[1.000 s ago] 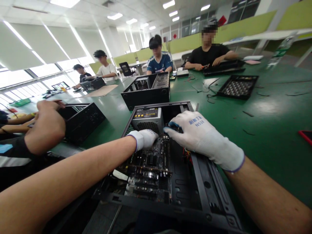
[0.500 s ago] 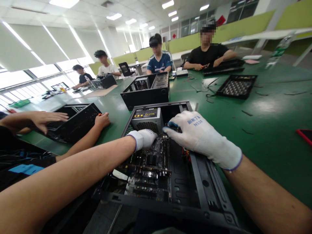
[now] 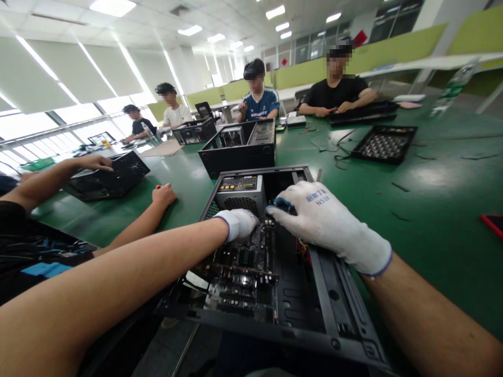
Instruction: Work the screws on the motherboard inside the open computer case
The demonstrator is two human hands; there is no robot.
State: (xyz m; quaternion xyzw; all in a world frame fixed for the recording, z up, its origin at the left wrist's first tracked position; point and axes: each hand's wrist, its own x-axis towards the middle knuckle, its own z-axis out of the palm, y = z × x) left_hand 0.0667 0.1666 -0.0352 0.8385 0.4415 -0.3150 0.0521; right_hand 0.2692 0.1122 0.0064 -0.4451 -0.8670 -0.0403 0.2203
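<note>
An open black computer case [image 3: 346,314] lies on the green table in front of me, with a motherboard [image 3: 243,277] inside and a grey power supply [image 3: 239,191] at its far end. My left hand [image 3: 239,224], in a white glove, is curled down onto the top of the motherboard beside the power supply. My right hand [image 3: 318,217], also gloved, is closed round a blue and black tool handle [image 3: 281,205] held over the board's upper edge. Its tip is hidden by my fingers.
A second open case [image 3: 239,146] stands just beyond mine. A black tray [image 3: 385,141] and loose cables lie at the right. A person on my left rests a hand [image 3: 163,195] on the table and holds another case [image 3: 106,175]. Several people sit across the table. A red phone [image 3: 493,224] lies far right.
My hands have barely moved. The person on my left has lowered the arms and pushed the black case away to the left, with one hand now flat on the table.
</note>
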